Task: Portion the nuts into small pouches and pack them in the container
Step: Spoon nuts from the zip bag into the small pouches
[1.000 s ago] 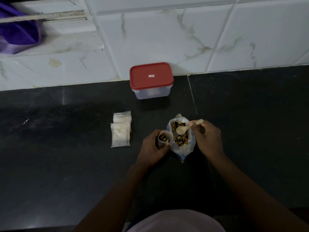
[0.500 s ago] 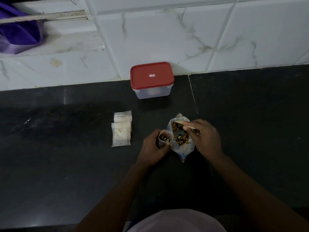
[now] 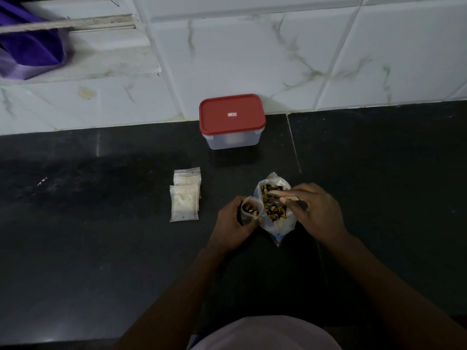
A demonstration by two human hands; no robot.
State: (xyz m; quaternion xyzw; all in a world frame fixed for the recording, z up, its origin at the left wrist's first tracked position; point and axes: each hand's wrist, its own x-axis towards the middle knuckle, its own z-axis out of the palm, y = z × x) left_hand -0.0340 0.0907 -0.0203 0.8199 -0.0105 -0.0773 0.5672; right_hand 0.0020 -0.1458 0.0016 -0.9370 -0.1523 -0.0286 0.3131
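Scooping step: R hand grips spoon in nut bag; L hand holds pouch open. Next, prob: lift scoop, tip into pouch w/o spilling.

can't read tiny lid label. only see pt of spoon under right hand. lose purple cloth past l. edge.

The person wears a pale pinkish top, seen at the bottom edge. The left forearm and right forearm are bare, without sleeves.
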